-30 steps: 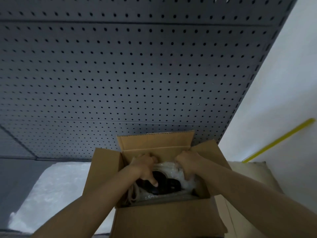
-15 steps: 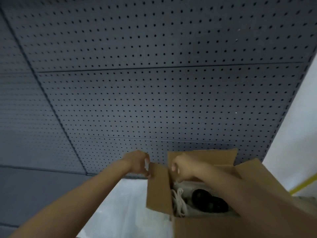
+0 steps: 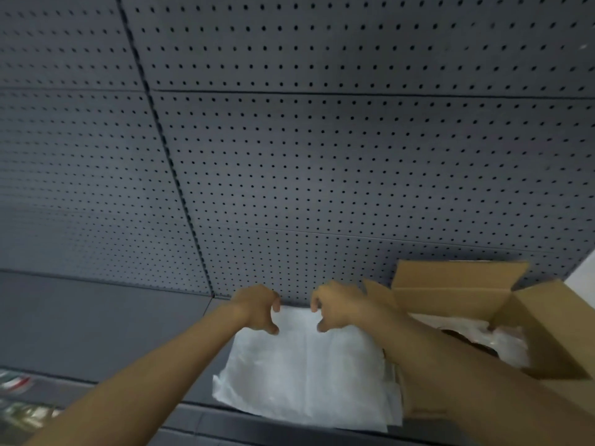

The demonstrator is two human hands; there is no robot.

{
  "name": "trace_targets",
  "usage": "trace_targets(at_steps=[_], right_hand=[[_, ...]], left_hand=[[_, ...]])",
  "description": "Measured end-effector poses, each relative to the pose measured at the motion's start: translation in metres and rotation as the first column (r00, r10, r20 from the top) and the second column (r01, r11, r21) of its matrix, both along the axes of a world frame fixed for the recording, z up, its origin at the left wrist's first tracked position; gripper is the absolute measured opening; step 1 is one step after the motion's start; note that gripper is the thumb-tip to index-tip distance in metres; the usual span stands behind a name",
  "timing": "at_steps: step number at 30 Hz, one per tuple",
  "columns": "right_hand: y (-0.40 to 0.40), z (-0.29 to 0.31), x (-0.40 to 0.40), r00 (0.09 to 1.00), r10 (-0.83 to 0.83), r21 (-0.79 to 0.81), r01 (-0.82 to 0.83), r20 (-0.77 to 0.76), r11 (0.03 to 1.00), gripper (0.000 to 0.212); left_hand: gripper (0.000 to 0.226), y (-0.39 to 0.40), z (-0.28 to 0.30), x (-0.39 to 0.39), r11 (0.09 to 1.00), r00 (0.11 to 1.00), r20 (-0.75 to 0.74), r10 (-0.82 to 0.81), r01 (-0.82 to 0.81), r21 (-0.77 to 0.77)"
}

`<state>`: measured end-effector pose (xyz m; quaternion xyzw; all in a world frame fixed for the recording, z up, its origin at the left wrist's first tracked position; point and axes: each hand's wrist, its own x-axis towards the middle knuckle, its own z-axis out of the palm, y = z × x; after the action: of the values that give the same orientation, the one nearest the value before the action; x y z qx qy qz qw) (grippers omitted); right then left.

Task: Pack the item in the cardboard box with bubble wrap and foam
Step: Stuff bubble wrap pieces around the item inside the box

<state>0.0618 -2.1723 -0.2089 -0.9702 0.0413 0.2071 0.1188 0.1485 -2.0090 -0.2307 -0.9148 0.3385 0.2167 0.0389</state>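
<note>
An open cardboard box stands at the right, its flaps up. Inside it a dark item shows under clear bubble wrap, partly hidden by my right forearm. Left of the box a white foam sheet lies flat on the grey shelf. My left hand and my right hand hover side by side at the sheet's far edge. Each hand's fingers and thumb are curved apart like a claw, and neither holds anything.
A grey pegboard wall rises straight behind the shelf. The grey shelf surface runs off to the left. Blurred coloured packages lie at the bottom left edge. A strip of white wall shows at the far right.
Both hands have come out of the box and moved left to the far edge of the white sheet. The view has swung left, so the box now sits at the right.
</note>
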Motion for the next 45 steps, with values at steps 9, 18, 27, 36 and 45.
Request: trace_targets(at_steps=[9,18,27,36,45], right_hand=[[0.019,-0.089,0.024,0.972,-0.117,-0.163,0.084,-0.204,0.983,0.064],[-0.007,-0.171,0.01,0.871,-0.217,-0.299,0.085,-0.441,0.95,0.113],[-0.009,-0.191,-0.004,0.938,-0.255,-0.306,0.177,-0.236,0.935,0.081],[0.002,-0.101,0.035,0.974,-0.224,0.002,0.225,-0.033,0.974,0.076],[0.024,-0.023,0.047,0.98,-0.192,0.182,0.181,0.043,0.966,0.071]], left_hand=[[0.054,0.02,-0.055,0.021,0.999,0.992,-0.117,0.037,-0.033,0.028],[0.054,0.028,-0.125,0.041,0.991,0.962,-0.272,-0.032,0.065,0.115],[0.055,0.024,-0.134,0.048,0.987,0.951,-0.304,-0.05,0.093,0.13],[0.06,0.013,-0.075,0.065,0.992,0.967,-0.244,-0.078,0.098,0.074],[0.087,0.008,-0.023,0.081,0.988,0.986,-0.114,-0.123,0.111,-0.109]])
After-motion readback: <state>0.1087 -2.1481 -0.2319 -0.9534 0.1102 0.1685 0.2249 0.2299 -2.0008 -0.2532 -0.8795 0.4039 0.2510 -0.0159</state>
